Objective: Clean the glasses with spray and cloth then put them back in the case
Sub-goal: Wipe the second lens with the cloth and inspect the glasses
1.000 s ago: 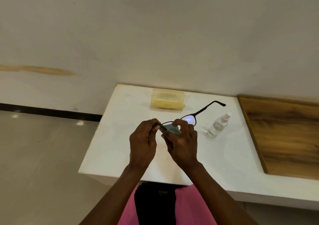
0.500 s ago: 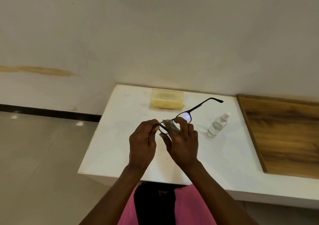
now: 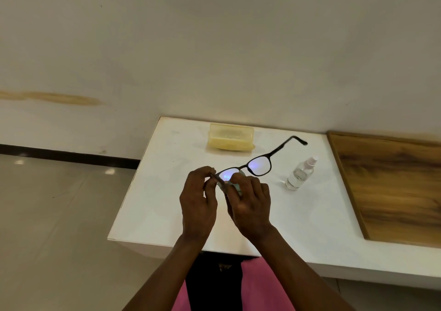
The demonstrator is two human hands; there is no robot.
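Black-framed glasses (image 3: 260,166) are held above the white table (image 3: 167,191), one temple arm stretched out toward the back right. My left hand (image 3: 198,201) pinches the frame at its left end. My right hand (image 3: 249,201) presses a small pale green cloth (image 3: 236,186) against the left lens, thumb on top. The right lens is uncovered and shows a bluish glare. A yellow translucent case (image 3: 230,137) lies shut near the wall. A small clear spray bottle (image 3: 301,173) stands to the right of the glasses.
A brown wooden surface (image 3: 393,186) adjoins the table on the right. The wall runs just behind the case. The table's left and front edges drop to a tiled floor (image 3: 55,227). Pink and black clothing shows below my arms.
The glasses have tilted so both lenses face me more openly. My right hand and cloth have slipped from the frame's middle down onto the left lens. The bottle and case have not moved.
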